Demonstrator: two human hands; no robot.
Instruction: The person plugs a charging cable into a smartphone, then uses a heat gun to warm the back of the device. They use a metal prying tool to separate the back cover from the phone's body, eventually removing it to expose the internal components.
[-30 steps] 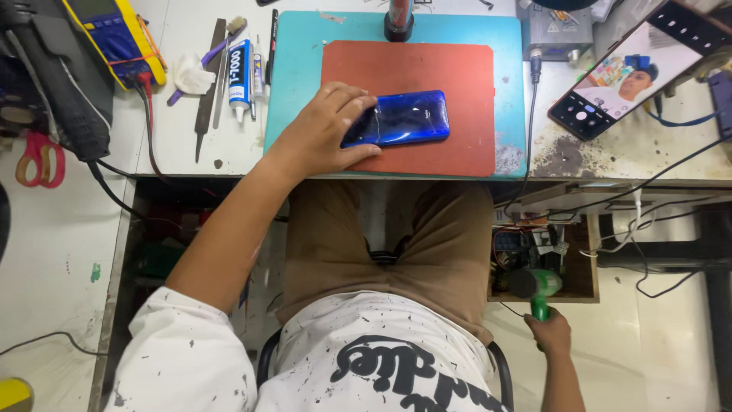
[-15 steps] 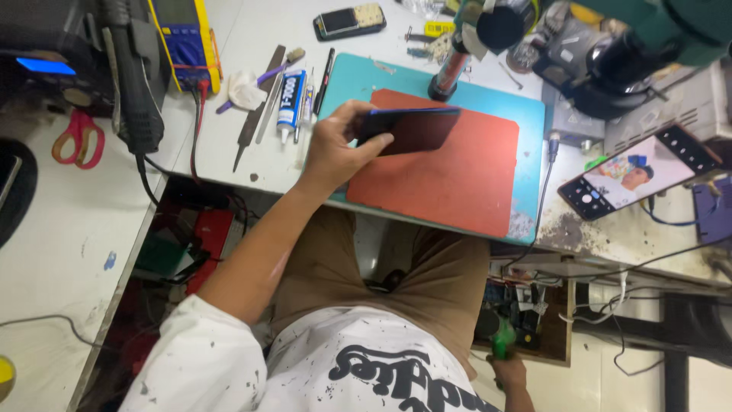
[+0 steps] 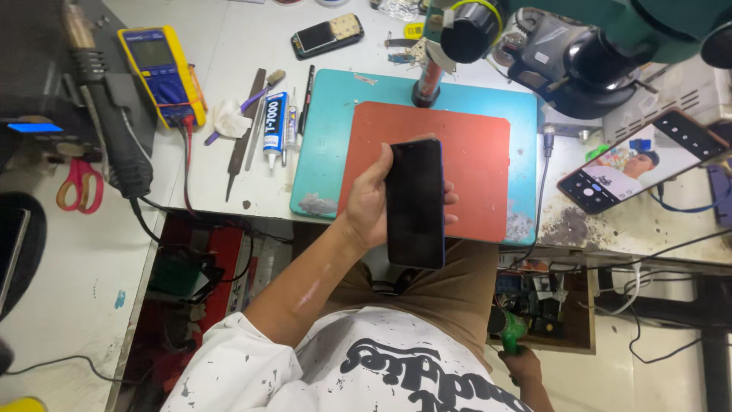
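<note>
Black phone (image 3: 415,202), screen dark and facing up, sits upright in the left hand (image 3: 371,200) at frame centre, lifted above the front edge of the red mat (image 3: 473,152); thumb on the left side, fingertips (image 3: 450,198) wrapping round the right edge, so fingers grasping the phone. Red mat lies on a teal mat (image 3: 324,130) on the white bench (image 3: 229,30). Right hand (image 3: 522,366) is low at the bottom right of the frame, below bench level, fingers clenched round a green tool (image 3: 512,329); what kind of tool, cannot tell. Left of the teal mat: glue tube (image 3: 274,130), white rag (image 3: 230,118), metal file (image 3: 245,133), thin black pen-like tool (image 3: 306,88). Upper left: yellow multimeter (image 3: 162,72) and a black hot-air handle (image 3: 114,130) with cord. Red scissors (image 3: 80,185) at the left edge. Small keypad phone (image 3: 326,34) at top centre. Microscope (image 3: 579,53) overhangs the upper right, its post standing on the teal mat's back edge. Second phone (image 3: 637,160) at right, screen lit, propped tilted, well apart from the held one. Tangle of cables (image 3: 656,305) under the bench at lower right. Person wears a white spattered shirt (image 3: 328,374) and tan trousers (image 3: 450,297)
</note>
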